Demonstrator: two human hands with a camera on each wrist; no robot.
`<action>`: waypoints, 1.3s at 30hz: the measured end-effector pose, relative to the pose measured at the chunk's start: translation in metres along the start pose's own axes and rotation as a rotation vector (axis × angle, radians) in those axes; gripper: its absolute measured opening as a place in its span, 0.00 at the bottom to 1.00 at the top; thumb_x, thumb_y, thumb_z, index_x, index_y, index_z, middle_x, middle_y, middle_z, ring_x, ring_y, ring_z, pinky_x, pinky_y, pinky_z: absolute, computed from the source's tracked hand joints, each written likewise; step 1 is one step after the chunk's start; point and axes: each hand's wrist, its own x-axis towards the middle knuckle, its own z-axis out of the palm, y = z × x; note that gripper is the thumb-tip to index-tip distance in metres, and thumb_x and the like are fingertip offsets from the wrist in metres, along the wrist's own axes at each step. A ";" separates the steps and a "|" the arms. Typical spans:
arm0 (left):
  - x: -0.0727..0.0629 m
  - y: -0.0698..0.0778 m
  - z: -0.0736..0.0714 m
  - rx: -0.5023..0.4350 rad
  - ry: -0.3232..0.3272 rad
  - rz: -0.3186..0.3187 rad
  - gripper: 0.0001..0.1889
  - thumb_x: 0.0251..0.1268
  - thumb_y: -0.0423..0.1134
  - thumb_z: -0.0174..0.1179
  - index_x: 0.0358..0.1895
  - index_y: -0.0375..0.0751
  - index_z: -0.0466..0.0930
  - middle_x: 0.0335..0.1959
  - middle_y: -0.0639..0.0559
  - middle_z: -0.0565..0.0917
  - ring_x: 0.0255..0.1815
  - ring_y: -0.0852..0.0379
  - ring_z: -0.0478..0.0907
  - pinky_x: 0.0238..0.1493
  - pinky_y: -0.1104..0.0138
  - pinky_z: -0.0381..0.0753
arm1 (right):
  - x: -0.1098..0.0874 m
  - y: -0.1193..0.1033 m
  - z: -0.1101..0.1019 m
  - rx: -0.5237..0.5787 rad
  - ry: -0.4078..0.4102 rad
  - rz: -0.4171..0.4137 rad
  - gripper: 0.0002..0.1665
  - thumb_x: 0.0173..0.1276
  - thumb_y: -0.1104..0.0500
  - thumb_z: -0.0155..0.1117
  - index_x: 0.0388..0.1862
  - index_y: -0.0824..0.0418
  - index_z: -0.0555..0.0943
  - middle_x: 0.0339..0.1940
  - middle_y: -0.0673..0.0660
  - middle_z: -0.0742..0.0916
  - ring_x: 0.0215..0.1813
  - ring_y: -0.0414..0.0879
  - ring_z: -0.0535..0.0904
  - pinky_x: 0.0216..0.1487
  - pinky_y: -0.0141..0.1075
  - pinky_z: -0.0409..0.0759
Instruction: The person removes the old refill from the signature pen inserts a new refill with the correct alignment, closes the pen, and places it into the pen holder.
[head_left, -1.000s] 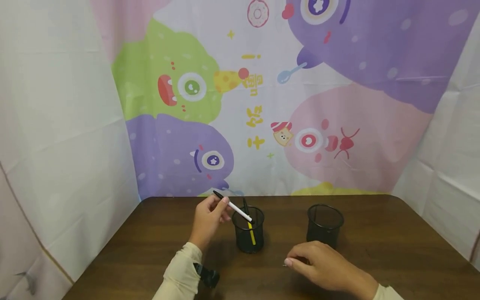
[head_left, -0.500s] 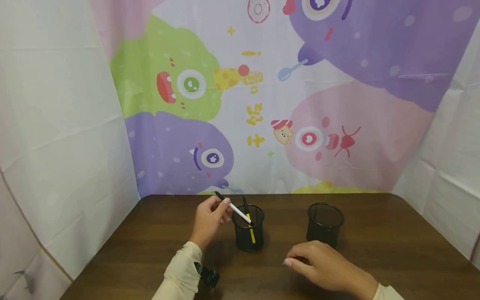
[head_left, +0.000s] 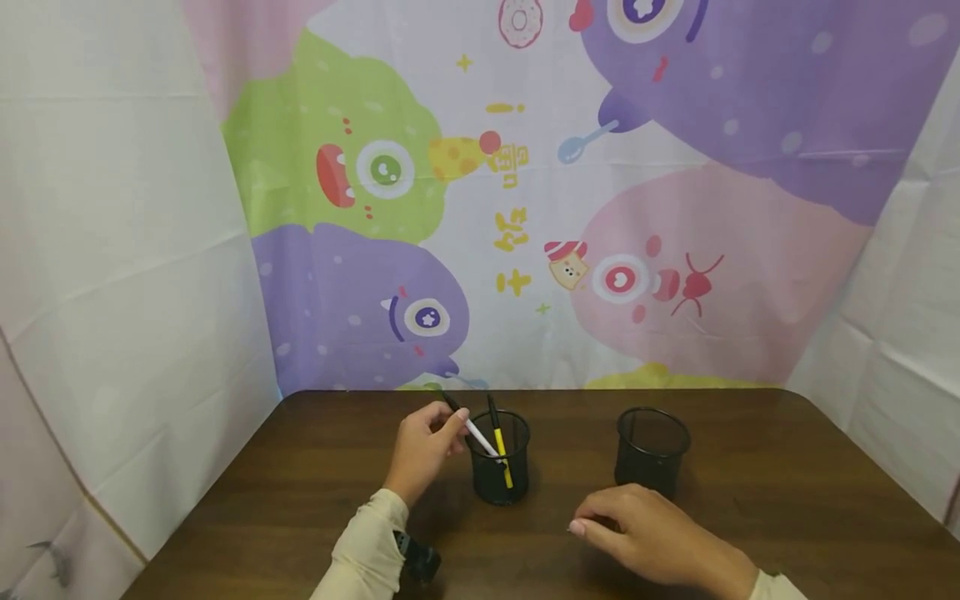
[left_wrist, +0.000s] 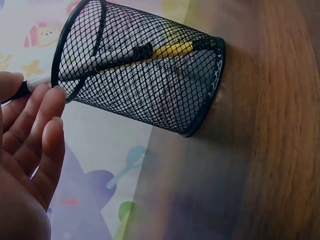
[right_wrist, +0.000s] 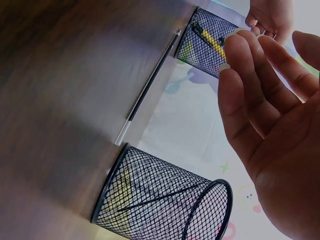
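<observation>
My left hand [head_left: 423, 446] pinches a white pen [head_left: 482, 439] with black ends between thumb and fingers. The pen slants down into the left black mesh pen holder [head_left: 487, 483], and in the left wrist view its lower end shows through the mesh. A yellow pen [head_left: 498, 440] with a black upper part leans inside that same holder. Above the table, my right hand [head_left: 652, 533] hangs with loosely bent fingers and nothing in them. Under it, a thin pen refill [right_wrist: 149, 85] with a dark tube and clear end lies on the table; the head view mostly hides it.
A second black mesh pen holder [head_left: 648, 468] stands to the right, just beyond my right hand. The brown table [head_left: 300, 500] ends at a printed cartoon curtain [head_left: 525, 350]. White cloth hangs at both sides.
My left hand has lowered slightly and to the right, and the white pen's lower end has gone from the rim down into the left holder. My right hand stays put.
</observation>
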 end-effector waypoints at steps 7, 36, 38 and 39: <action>0.004 -0.017 0.002 0.039 -0.011 0.008 0.12 0.69 0.42 0.66 0.29 0.38 0.81 0.21 0.45 0.81 0.21 0.47 0.80 0.23 0.68 0.78 | 0.000 0.000 0.001 0.005 -0.008 0.003 0.12 0.78 0.45 0.56 0.39 0.45 0.85 0.32 0.35 0.84 0.31 0.29 0.76 0.33 0.30 0.77; 0.005 -0.019 0.008 0.157 -0.096 -0.009 0.12 0.67 0.47 0.68 0.32 0.41 0.85 0.23 0.45 0.82 0.22 0.41 0.81 0.22 0.64 0.79 | -0.001 0.000 -0.002 0.025 -0.015 0.017 0.12 0.79 0.47 0.56 0.40 0.46 0.85 0.33 0.36 0.85 0.31 0.29 0.76 0.33 0.30 0.77; 0.003 -0.021 0.007 0.170 -0.092 -0.010 0.12 0.67 0.47 0.68 0.32 0.42 0.85 0.23 0.44 0.82 0.21 0.45 0.81 0.22 0.64 0.78 | -0.001 0.000 -0.001 0.019 -0.011 0.011 0.12 0.78 0.47 0.57 0.40 0.46 0.85 0.32 0.36 0.84 0.31 0.29 0.76 0.32 0.30 0.77; 0.003 -0.022 0.006 0.177 -0.091 -0.007 0.11 0.67 0.47 0.68 0.32 0.42 0.85 0.23 0.44 0.82 0.20 0.47 0.80 0.22 0.64 0.78 | -0.001 -0.001 -0.001 0.022 -0.014 0.011 0.12 0.78 0.47 0.57 0.40 0.46 0.85 0.32 0.36 0.84 0.31 0.29 0.76 0.33 0.30 0.77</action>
